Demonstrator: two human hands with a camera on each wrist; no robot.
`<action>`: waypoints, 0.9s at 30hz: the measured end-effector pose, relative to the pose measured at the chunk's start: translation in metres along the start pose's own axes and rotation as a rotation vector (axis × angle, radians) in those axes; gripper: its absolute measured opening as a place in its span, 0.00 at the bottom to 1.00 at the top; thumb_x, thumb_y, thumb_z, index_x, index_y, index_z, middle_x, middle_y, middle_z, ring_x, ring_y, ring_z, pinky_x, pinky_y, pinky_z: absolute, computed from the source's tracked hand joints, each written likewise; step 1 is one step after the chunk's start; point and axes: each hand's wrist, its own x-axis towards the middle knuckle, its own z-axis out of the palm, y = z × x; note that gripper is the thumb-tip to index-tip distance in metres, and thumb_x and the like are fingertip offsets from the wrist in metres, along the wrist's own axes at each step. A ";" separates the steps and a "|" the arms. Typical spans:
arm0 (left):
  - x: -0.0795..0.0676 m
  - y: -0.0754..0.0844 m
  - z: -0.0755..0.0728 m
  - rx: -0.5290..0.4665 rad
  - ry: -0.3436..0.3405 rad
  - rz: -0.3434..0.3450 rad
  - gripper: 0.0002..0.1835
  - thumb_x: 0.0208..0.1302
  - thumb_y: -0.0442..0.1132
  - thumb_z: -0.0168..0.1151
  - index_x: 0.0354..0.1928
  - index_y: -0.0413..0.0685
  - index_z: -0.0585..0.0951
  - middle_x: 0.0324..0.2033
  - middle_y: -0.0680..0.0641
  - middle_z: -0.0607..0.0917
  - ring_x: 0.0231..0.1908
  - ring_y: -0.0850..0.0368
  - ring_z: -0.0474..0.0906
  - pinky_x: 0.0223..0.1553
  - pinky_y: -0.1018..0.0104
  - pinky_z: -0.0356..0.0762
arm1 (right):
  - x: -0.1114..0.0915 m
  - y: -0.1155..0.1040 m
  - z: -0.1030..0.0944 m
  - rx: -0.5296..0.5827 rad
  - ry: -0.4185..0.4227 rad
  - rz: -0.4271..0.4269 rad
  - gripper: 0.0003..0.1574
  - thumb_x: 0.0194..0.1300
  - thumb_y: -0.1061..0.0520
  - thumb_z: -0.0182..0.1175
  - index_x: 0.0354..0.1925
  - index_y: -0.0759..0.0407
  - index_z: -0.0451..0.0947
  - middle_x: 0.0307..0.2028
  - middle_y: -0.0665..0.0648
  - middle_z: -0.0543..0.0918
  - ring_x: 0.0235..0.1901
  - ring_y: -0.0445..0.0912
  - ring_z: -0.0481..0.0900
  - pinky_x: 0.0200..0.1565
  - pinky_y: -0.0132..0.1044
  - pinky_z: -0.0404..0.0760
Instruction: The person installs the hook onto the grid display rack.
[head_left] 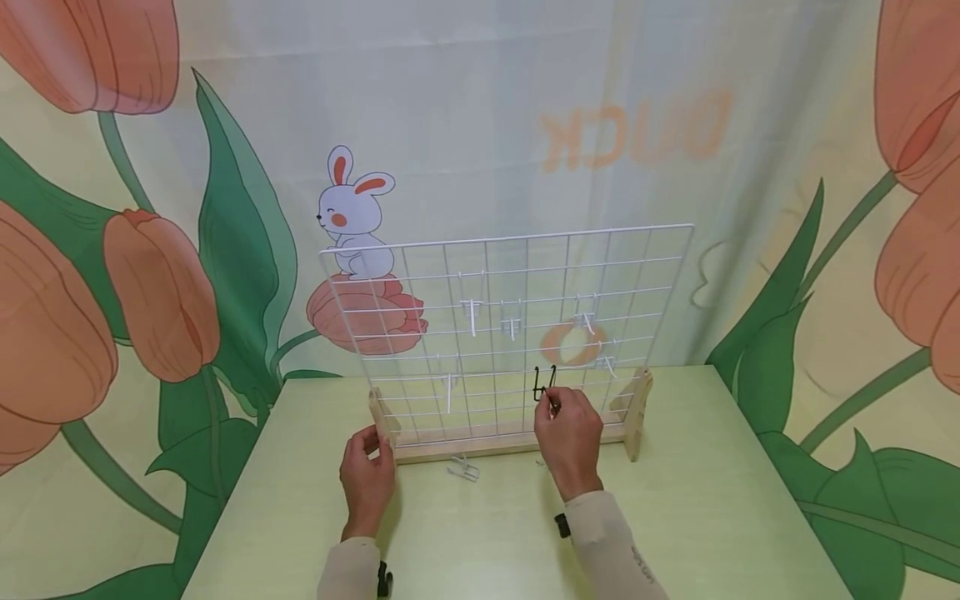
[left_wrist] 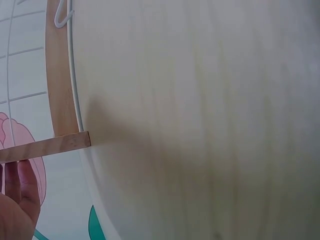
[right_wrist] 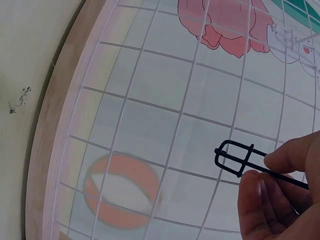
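A white wire grid panel (head_left: 495, 350) stands upright in a wooden base (head_left: 465, 452). My right hand (head_left: 572, 433) pinches a black wire hook (head_left: 542, 385) by its arm, in front of the panel's lower right half. Seen in the right wrist view, the black hook's (right_wrist: 234, 159) squared back faces the grid, and I cannot tell whether they touch. At the stand's left end, my left hand (head_left: 367, 477) rests its fingertips against the wooden side foot (left_wrist: 60, 144); its thumb is out of the left wrist view. Several white hooks (head_left: 471, 312) hang on the panel.
One loose white hook (head_left: 465, 469) lies on the pale table (head_left: 480, 533) before the base. Another small piece is mostly hidden beside my right hand. Behind the panel hangs a printed curtain (head_left: 465, 108) with tulips and a rabbit.
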 end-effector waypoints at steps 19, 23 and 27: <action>-0.001 0.001 -0.002 -0.027 -0.017 -0.006 0.16 0.75 0.40 0.64 0.59 0.42 0.80 0.51 0.42 0.86 0.52 0.45 0.88 0.46 0.57 0.91 | -0.010 -0.002 -0.006 0.021 -0.021 0.070 0.10 0.63 0.61 0.73 0.41 0.66 0.90 0.31 0.59 0.88 0.28 0.50 0.85 0.32 0.48 0.85; -0.001 0.001 -0.002 -0.018 -0.016 -0.004 0.16 0.75 0.41 0.64 0.59 0.43 0.80 0.50 0.43 0.86 0.52 0.47 0.88 0.43 0.76 0.83 | -0.012 -0.002 -0.007 0.024 -0.029 0.075 0.11 0.63 0.60 0.73 0.42 0.66 0.90 0.32 0.60 0.88 0.28 0.50 0.85 0.33 0.49 0.85; 0.000 0.000 -0.001 -0.024 -0.009 -0.001 0.16 0.75 0.41 0.65 0.58 0.43 0.80 0.50 0.43 0.86 0.52 0.47 0.88 0.44 0.70 0.87 | -0.017 -0.002 -0.008 0.025 -0.055 0.086 0.13 0.63 0.59 0.73 0.43 0.67 0.89 0.33 0.60 0.88 0.29 0.50 0.86 0.35 0.49 0.86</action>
